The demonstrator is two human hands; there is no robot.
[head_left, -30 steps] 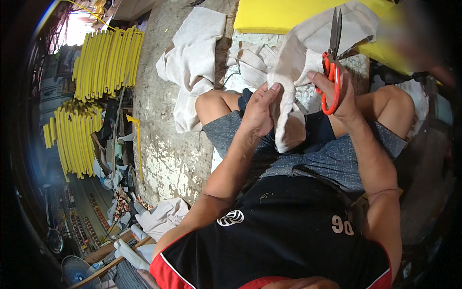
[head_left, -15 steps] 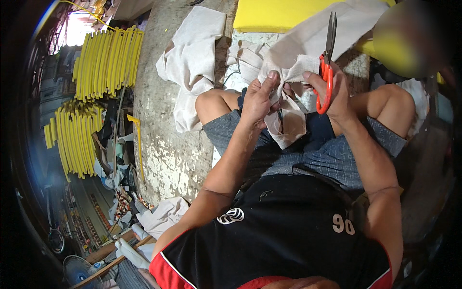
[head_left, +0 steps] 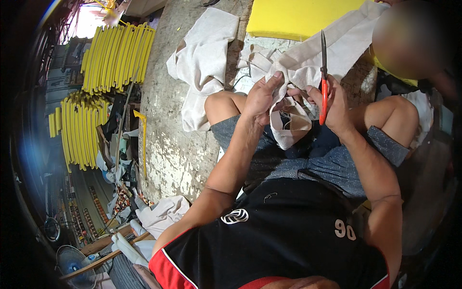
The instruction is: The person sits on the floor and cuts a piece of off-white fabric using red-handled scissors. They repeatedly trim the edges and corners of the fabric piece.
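1. Off-white cloth (head_left: 344, 38) stretches in a long, wide strip from between the person's hands, above the lap, up toward the upper right, where another person's hand (head_left: 391, 2) shows at the top edge by its far end.
2. Beneath the near end, a loop (head_left: 291, 138) of similar pale material hangs between the wrists, over the shorts; whether it is one piece with the strip cannot be told.
3. The left hand (head_left: 261, 100) grasps the cloth, thumb laid on top and the other fingers curled under it.
4. The right hand (head_left: 334, 103) has scissors (head_left: 324, 89) tucked in its grip, red handles against the palm and dark blades together, pointing up; its thumb and forefinger reach to the cloth's edge, though how firmly they pinch it is hard to see.
5. Around the hands are the person's bent knees, patterned grey-blue shorts (head_left: 347, 156) and black shirt (head_left: 288, 226) with red sleeves.
6. Just beyond lie pale scraps (head_left: 260, 60) and a flat yellow slab (head_left: 298, 20), partly overlapped by the strip.
7. To the left, another off-white cloth (head_left: 204, 48) spreads rumpled on a worn, paint-flaked surface (head_left: 168, 149), with a crumpled piece (head_left: 166, 216) lower down.
8. Farther left are two stacks of yellow strips, upper (head_left: 115, 58) and lower (head_left: 86, 130), and a fan (head_left: 75, 267) at the bottom corner.
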